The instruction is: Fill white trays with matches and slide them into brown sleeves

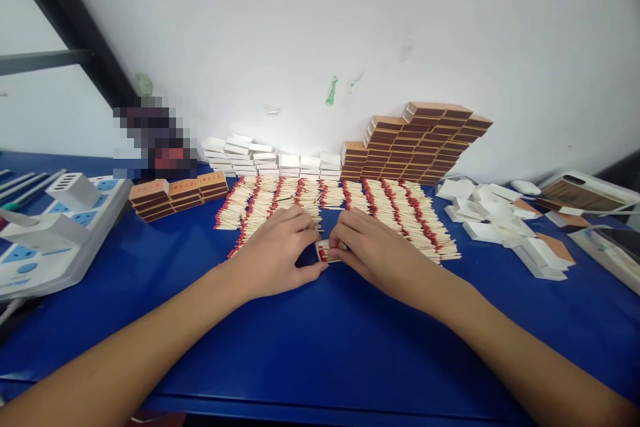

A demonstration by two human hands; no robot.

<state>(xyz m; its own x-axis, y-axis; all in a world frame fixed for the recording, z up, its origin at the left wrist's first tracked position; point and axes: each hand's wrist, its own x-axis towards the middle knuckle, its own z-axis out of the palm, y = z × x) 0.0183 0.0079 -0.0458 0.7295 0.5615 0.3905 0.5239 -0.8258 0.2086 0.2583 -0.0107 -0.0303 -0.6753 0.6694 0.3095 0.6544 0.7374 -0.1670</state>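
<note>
A small white matchbox tray (320,252) with red-headed matches (323,254) in it lies on the blue table between my hands. My left hand (283,247) curves around its left end, thumb at the near side and fingers at the far side. Over the tray's right part, my right hand (367,247) has its thumb and fingers pinched together on matches, and it hides that end of the tray. Just beyond both hands, loose matches (377,207) lie in long rows with their red heads lined up.
White trays (237,153) are stacked along the wall, beside a tall stack of brown matchboxes (415,147). More matchboxes (183,192) sit at the left near a power strip (75,260). Scattered white trays (493,213) and a white-edged device (590,190) lie at the right.
</note>
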